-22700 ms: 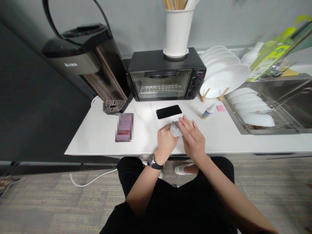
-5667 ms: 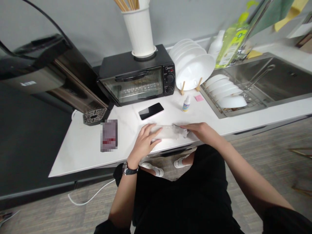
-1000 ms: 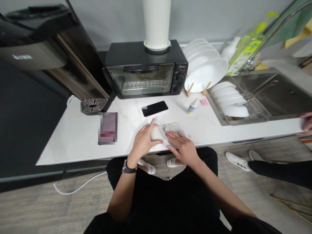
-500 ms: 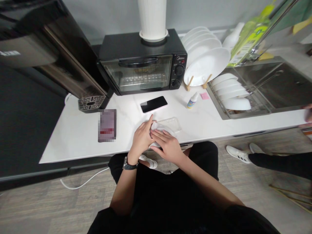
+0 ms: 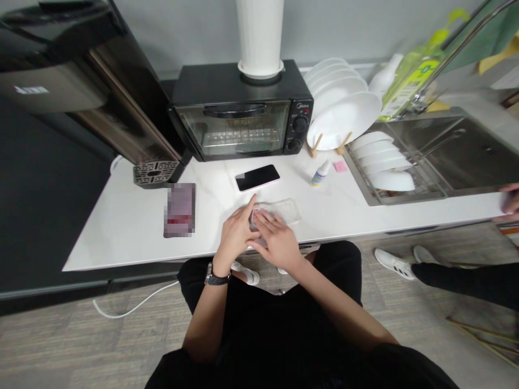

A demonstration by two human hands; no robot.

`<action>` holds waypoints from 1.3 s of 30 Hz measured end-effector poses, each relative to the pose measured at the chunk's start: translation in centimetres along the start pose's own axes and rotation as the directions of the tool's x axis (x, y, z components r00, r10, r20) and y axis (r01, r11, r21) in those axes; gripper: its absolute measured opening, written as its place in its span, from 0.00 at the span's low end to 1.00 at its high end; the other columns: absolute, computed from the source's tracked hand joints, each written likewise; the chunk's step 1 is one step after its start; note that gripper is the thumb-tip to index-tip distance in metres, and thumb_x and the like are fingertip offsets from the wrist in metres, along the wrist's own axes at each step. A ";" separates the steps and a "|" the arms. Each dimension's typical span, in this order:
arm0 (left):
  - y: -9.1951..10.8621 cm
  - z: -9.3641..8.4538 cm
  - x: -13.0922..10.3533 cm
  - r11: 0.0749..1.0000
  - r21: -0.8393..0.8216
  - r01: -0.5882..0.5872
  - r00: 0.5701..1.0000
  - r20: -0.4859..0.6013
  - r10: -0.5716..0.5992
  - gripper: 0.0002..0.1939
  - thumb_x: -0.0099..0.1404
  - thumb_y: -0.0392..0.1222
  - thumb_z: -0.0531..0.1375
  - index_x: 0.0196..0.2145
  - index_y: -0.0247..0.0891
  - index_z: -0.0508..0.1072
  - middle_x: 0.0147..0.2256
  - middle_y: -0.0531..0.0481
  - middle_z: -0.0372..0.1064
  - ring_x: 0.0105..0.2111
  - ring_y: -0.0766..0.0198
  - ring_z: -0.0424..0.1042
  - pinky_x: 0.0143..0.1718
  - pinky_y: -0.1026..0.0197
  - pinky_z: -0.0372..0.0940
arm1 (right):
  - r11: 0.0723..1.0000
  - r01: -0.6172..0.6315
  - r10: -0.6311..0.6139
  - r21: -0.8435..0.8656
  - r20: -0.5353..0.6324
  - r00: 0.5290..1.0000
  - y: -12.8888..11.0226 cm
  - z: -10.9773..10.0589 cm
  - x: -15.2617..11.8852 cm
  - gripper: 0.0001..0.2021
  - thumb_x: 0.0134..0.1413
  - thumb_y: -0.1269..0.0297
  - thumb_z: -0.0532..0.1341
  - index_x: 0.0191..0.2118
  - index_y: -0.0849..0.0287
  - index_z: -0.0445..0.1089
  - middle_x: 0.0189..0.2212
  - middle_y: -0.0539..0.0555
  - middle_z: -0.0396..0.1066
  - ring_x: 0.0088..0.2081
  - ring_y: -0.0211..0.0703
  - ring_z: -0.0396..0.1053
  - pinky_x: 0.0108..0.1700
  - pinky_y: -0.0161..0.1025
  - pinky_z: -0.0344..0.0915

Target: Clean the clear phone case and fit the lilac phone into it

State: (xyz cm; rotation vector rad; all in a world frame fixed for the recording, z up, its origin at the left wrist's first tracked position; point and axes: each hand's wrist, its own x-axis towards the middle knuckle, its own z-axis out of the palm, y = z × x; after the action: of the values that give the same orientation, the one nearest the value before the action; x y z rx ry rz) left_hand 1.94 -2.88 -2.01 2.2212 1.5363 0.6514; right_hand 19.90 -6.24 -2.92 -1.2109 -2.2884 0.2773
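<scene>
A clear phone case lies on the white counter in front of me. At its left end my left hand grips the edge, index finger pointing up and away. My right hand presses on the case with its fingers stretched forward and close together. A thin white wipe lies under those fingers, now almost wholly hidden by them. The thumb of the right hand points toward the left hand. Just beyond the case rests a phone, its dark screen up. A small white spray bottle stands to the right.
A blurred-out purple packet lies at left, by the drinks machine's drip tray. Behind the phone is a toaster oven. White plates stand in a rack beside the sink. Another person's hand shows at far right.
My right hand has shifted slightly on the case, and the white wipe that showed around its fingers is now mostly covered. My left hand keeps its place. The view has tilted a little.
</scene>
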 end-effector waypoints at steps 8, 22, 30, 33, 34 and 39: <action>0.5 -0.2 -0.2 0.999 -0.038 -0.032 0.999 -0.013 0.031 0.57 0.64 0.46 0.75 0.78 0.50 0.46 0.64 0.48 0.75 0.62 0.50 0.74 0.64 0.49 0.70 | 0.999 0.013 -0.012 0.034 -0.018 1.000 1.8 -2.0 -3.7 0.26 0.77 0.53 0.56 0.72 0.59 0.65 0.69 0.61 0.69 0.71 0.53 0.67 0.73 0.58 0.64; 0.0 0.1 -0.3 1.000 -0.015 -0.008 1.000 -0.009 0.008 0.45 0.70 0.35 0.64 0.77 0.48 0.49 0.63 0.49 0.76 0.61 0.55 0.76 0.62 0.53 0.72 | 0.998 0.048 -0.048 0.048 0.005 0.999 -1.4 0.5 -0.3 0.32 0.74 0.45 0.59 0.69 0.67 0.68 0.69 0.67 0.70 0.71 0.59 0.66 0.73 0.58 0.64; 0.4 -0.2 -0.3 0.999 -0.019 -0.029 1.000 -0.008 0.029 0.60 0.60 0.50 0.77 0.78 0.51 0.46 0.65 0.49 0.74 0.63 0.50 0.75 0.65 0.49 0.69 | 0.982 -0.132 0.123 -0.133 -0.070 0.990 4.1 -3.5 -4.4 0.28 0.77 0.54 0.57 0.74 0.62 0.63 0.70 0.64 0.67 0.74 0.62 0.62 0.73 0.65 0.63; 0.4 -0.3 -0.3 0.999 -0.035 -0.024 1.000 -0.001 0.024 0.58 0.62 0.50 0.76 0.78 0.51 0.47 0.65 0.49 0.74 0.63 0.51 0.75 0.65 0.50 0.69 | 0.974 -0.167 0.156 -0.154 -0.080 0.985 4.3 -2.9 -2.8 0.32 0.75 0.51 0.58 0.74 0.65 0.61 0.72 0.68 0.64 0.75 0.67 0.57 0.73 0.69 0.60; 0.4 -0.4 -0.3 0.999 -0.037 -0.024 1.000 0.005 0.024 0.56 0.64 0.50 0.75 0.78 0.50 0.47 0.65 0.49 0.74 0.63 0.51 0.75 0.65 0.51 0.70 | 0.980 -0.145 0.137 -0.139 -0.063 0.989 3.8 -2.4 -1.9 0.33 0.75 0.50 0.59 0.74 0.66 0.61 0.72 0.69 0.63 0.75 0.67 0.57 0.74 0.69 0.60; 0.5 -0.6 -0.3 0.999 0.003 0.043 0.998 0.055 -0.043 0.48 0.68 0.41 0.69 0.78 0.47 0.50 0.65 0.45 0.74 0.60 0.51 0.78 0.60 0.53 0.74 | 1.000 0.015 -0.015 -0.013 0.017 1.000 -0.4 0.2 0.5 0.37 0.72 0.45 0.61 0.73 0.69 0.62 0.72 0.71 0.64 0.74 0.63 0.61 0.74 0.62 0.61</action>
State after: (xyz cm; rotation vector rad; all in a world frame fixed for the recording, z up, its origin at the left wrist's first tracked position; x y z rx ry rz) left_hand 1.90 -3.26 -1.34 2.1829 1.5533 0.5722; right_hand 19.32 -6.07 -2.78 -1.2018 -2.3161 0.2683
